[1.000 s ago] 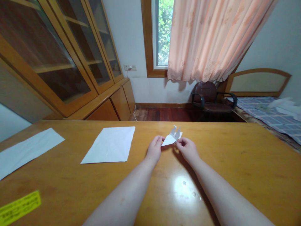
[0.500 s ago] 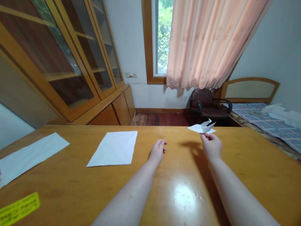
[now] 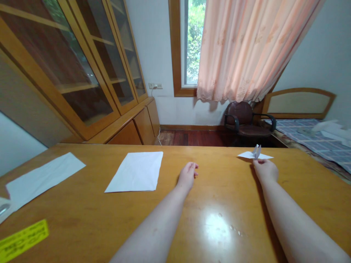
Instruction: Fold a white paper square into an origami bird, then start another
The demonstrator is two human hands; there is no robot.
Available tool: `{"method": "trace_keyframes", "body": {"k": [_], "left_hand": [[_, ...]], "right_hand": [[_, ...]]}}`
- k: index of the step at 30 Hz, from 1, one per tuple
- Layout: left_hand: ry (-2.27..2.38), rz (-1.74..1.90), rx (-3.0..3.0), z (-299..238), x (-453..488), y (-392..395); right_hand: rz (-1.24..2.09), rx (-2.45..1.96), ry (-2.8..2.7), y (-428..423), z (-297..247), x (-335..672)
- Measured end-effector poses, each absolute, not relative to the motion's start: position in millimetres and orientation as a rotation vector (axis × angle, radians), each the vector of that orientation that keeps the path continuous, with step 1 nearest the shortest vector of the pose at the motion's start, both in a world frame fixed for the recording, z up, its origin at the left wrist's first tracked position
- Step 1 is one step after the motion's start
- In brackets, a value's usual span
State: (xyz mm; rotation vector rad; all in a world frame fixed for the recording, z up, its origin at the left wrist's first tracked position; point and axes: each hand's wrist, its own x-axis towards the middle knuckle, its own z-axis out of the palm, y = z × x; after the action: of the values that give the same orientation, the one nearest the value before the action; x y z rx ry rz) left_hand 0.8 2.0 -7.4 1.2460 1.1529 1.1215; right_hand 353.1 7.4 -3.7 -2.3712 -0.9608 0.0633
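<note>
Toward the right of the far table edge, my right hand (image 3: 266, 171) is closed on a folded white paper crane (image 3: 256, 153), pinching its near end. The crane's wings spread left and right, low over the tabletop or on it; I cannot tell which. My left hand (image 3: 187, 174) rests on its side near the middle of the table, fingers loosely curled and a little apart, with nothing in them. Left of it lies a white sheet of paper (image 3: 137, 171), apart from the hand.
The wooden table (image 3: 225, 190) has a long white paper strip (image 3: 46, 177) and a yellow label (image 3: 24, 239) at left. A partly visible pale object (image 3: 4, 210) sits at the left edge. Beyond stand a glass-door cabinet (image 3: 117, 109), an armchair (image 3: 241, 118) and a bed (image 3: 298, 135).
My right hand has moved right and slightly down with the paper crane, closer to the tabletop. My left hand keeps its pose. A pale object has come into view at the left edge.
</note>
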Motion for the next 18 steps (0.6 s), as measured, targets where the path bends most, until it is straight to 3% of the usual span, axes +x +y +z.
{"method": "trace_keyframes", "body": {"k": [13, 18], "left_hand": [[1.174, 1.083, 1.257, -1, 2, 1], [1.194, 1.074, 1.266, -4, 1, 3]], "right_hand": [[0.044, -2.439, -0.954, 3, -3, 348], [-0.191, -2.329, -0.895, -1, 3, 340]]}}
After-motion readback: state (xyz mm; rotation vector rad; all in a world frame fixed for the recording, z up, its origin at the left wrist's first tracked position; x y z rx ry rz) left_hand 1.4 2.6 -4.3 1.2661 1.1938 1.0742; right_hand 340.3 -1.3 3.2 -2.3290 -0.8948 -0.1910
